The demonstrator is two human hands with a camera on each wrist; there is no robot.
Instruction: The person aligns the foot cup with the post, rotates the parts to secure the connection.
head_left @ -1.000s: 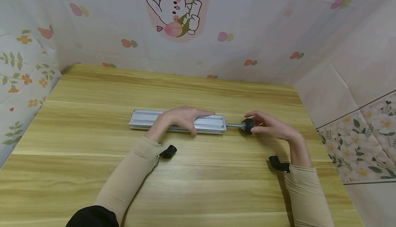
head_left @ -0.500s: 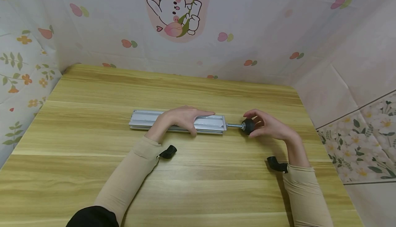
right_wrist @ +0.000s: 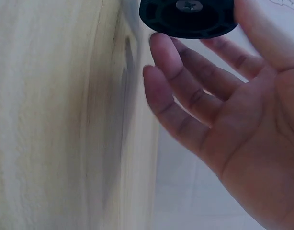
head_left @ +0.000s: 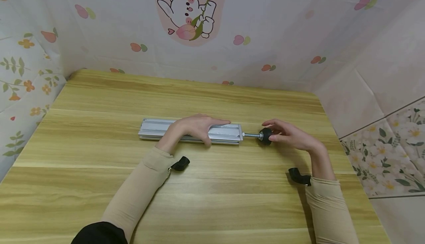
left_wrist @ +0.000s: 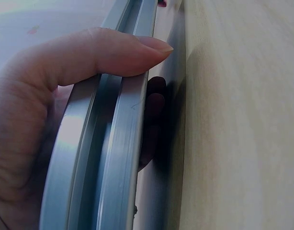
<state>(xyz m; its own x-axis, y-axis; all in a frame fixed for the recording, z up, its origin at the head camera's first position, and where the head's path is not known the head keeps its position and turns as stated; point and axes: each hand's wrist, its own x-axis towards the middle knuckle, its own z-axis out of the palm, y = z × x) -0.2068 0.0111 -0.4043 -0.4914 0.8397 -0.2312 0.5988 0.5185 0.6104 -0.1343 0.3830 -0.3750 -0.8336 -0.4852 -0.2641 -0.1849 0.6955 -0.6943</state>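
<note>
A silver aluminium profile lies lengthwise across the wooden table, with end plate facing right. From that end juts a threaded rod, capped by a round black levelling foot. My left hand grips the profile from above; in the left wrist view its thumb crosses the grooved near side and fingertips show beneath. The right hand pinches the foot's rim between thumb and fingers. In the right wrist view the foot's ribbed underside shows at the top, while the lower fingers stand off it.
The wooden table runs back to a white patterned curtain. Floral wall covering borders the right side. Black wrist mounts stick out from both sleeves, one by the left cuff, one by the right cuff.
The right hand turned a little around the foot and back, its thumb dropping lower half a second ago and rising again now. The left hand and profile stayed put.
</note>
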